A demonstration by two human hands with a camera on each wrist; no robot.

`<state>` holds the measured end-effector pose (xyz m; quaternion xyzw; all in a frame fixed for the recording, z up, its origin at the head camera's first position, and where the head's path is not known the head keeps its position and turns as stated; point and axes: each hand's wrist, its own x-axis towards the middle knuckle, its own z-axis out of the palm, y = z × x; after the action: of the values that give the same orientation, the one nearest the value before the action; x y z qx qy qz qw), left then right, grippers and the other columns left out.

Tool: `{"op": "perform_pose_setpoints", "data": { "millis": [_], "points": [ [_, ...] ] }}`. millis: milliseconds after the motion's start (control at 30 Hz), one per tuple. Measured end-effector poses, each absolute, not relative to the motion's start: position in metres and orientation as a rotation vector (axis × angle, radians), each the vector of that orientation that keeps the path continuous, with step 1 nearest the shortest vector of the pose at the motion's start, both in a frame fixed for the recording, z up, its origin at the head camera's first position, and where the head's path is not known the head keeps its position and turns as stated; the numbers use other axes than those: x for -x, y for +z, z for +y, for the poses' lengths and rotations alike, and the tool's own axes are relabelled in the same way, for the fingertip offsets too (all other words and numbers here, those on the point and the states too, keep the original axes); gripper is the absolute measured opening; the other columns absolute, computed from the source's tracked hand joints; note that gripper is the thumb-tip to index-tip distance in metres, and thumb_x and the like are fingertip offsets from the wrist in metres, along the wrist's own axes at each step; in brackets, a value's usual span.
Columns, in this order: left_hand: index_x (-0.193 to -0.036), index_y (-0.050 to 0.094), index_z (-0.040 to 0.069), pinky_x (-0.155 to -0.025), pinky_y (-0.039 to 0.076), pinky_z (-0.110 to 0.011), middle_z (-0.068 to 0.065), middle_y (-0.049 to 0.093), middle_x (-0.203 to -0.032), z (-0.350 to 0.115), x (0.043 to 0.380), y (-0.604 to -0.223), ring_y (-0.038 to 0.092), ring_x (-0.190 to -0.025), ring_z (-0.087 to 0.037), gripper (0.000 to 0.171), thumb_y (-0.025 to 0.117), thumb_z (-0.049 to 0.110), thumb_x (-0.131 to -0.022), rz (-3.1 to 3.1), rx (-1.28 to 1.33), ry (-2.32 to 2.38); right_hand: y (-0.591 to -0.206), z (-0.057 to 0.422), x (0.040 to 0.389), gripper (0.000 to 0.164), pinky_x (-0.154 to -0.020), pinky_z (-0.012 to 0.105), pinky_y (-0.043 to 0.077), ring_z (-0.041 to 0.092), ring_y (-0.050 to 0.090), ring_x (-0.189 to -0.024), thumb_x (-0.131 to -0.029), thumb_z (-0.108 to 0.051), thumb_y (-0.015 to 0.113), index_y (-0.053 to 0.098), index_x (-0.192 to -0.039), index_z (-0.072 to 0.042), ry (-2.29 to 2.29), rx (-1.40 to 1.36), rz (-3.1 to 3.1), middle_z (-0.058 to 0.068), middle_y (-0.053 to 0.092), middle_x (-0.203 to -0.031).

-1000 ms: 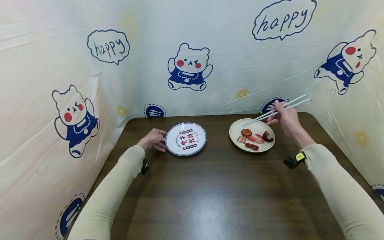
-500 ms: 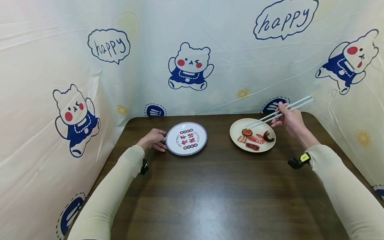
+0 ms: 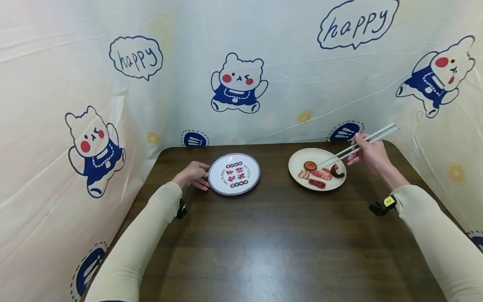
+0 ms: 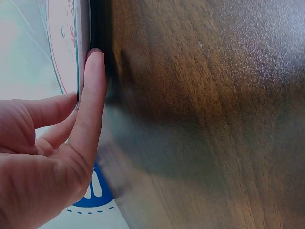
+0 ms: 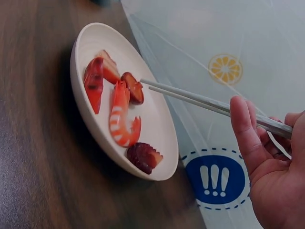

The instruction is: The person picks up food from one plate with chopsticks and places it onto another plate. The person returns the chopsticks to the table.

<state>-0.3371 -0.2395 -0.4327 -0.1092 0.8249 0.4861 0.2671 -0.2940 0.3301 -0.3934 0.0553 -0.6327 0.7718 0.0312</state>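
Observation:
My left hand (image 3: 193, 175) pinches the rim of a round white plate (image 4: 66, 28), thumb on its upper side and a finger along its underside. Red characters decorate that plate. At the right, my right hand (image 3: 371, 157) holds a pair of pale chopsticks (image 5: 209, 102) slanting down over a cream plate (image 3: 296, 161). Their tips are slightly apart, close by a shrimp (image 5: 117, 117) and a mushroom slice (image 3: 310, 166). Also on this plate lie a sausage-like reddish piece (image 3: 317, 183), a small striped piece (image 3: 304, 174) and a dark curved piece (image 3: 337, 170).
Both plates stand toward the back of a dark brown wooden table (image 3: 241, 235). A pale curtain (image 3: 181, 84) printed with bears surrounds it at the back and sides. Each wrist wears a small black camera.
My right hand has moved right and slightly down, bringing the chopstick tips from over the plate's upper left, past the mushroom slice, toward the shrimp. The left hand stays at its plate.

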Motion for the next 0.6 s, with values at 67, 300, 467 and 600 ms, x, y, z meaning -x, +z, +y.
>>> {"op": "perform_pose_setpoints", "data": {
  "millis": [67,300,467,600],
  "points": [
    [-0.148,0.031,0.006,-0.072,0.058,-0.043,-0.024,0.056,-0.11,-0.24,0.337,-0.433,0.067,-0.082,-0.032,0.052,0.048,0.006,-0.099,2.228,0.297,1.308,-0.395,0.331,0.293,0.034,-0.048,0.044,0.056,0.027,0.064,-0.051,-0.098,-0.025,0.05,0.048,-0.095,0.009,2.37,-0.156,-1.963,0.014,0.057,-0.069],
    [-0.148,0.031,0.006,-0.072,0.058,-0.042,-0.024,0.053,-0.113,-0.239,0.337,-0.433,0.067,-0.082,-0.032,0.052,0.048,0.006,-0.098,2.237,0.294,1.306,-0.399,0.336,0.289,0.041,-0.047,0.044,0.056,0.026,0.063,-0.049,-0.099,-0.024,0.049,0.042,-0.098,0.016,2.347,-0.113,-2.007,0.013,0.058,-0.066],
    [-0.148,0.031,0.006,-0.071,0.058,-0.042,-0.024,0.053,-0.114,-0.238,0.337,-0.433,0.067,-0.081,-0.032,0.052,0.048,0.006,-0.098,2.237,0.3,1.304,-0.4,0.337,0.285,0.047,-0.048,0.046,0.056,0.029,0.063,-0.05,-0.098,-0.025,0.051,0.037,-0.101,0.02,2.351,-0.104,-2.041,0.018,0.059,-0.067],
    [-0.147,0.032,0.006,-0.071,0.058,-0.042,-0.024,0.053,-0.114,-0.239,0.336,-0.434,0.067,-0.081,-0.032,0.052,0.049,0.006,-0.098,2.241,0.3,1.308,-0.404,0.337,0.285,0.044,-0.048,0.047,0.056,0.03,0.063,-0.05,-0.099,-0.023,0.049,0.038,-0.1,0.019,2.344,-0.095,-2.054,0.021,0.058,-0.067]
  ]
}}
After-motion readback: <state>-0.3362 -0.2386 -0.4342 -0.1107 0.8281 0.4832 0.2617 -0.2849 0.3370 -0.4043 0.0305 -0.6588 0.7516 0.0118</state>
